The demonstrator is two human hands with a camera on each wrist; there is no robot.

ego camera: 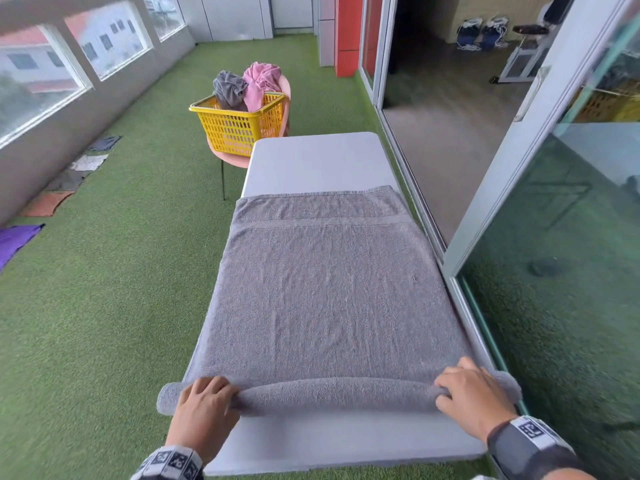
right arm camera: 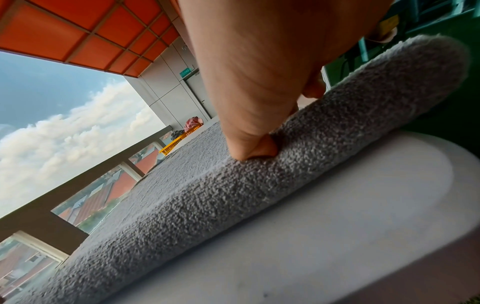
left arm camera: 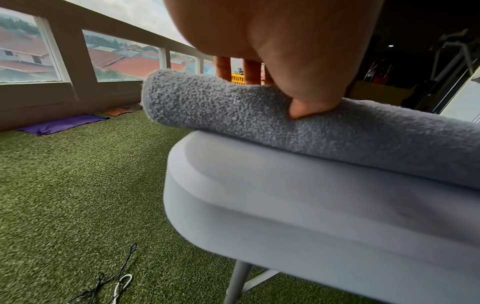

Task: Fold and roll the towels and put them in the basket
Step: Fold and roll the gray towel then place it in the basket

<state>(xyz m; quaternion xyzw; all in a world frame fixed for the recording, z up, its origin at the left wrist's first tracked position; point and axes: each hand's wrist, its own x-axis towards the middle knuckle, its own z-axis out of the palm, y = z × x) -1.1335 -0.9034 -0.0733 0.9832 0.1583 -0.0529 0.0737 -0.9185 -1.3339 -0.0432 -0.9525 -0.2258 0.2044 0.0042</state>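
A grey towel (ego camera: pixel 322 289) lies flat along the white table (ego camera: pixel 311 161), its near edge turned into a thin roll (ego camera: pixel 332 393). My left hand (ego camera: pixel 204 407) grips the roll's left end, thumb pressed into the near side (left arm camera: pixel 309 109) and fingers over the top. My right hand (ego camera: pixel 474 393) grips the roll near its right end (right arm camera: pixel 324 144) the same way. Both ends of the roll stick out past the table's sides. A yellow basket (ego camera: pixel 239 123) stands on a pink chair beyond the table's far left corner, with a grey towel (ego camera: pixel 228 90) and a pink towel (ego camera: pixel 261 81) heaped in it.
Green artificial turf (ego camera: pixel 121 271) surrounds the table. Several cloths (ego camera: pixel 65 181) lie along the low wall at left, with a purple one (ego camera: pixel 17 240) nearest. A glass sliding door (ego camera: pixel 554 237) runs close along the table's right side. Cables (left arm camera: pixel 111 281) lie on the turf below.
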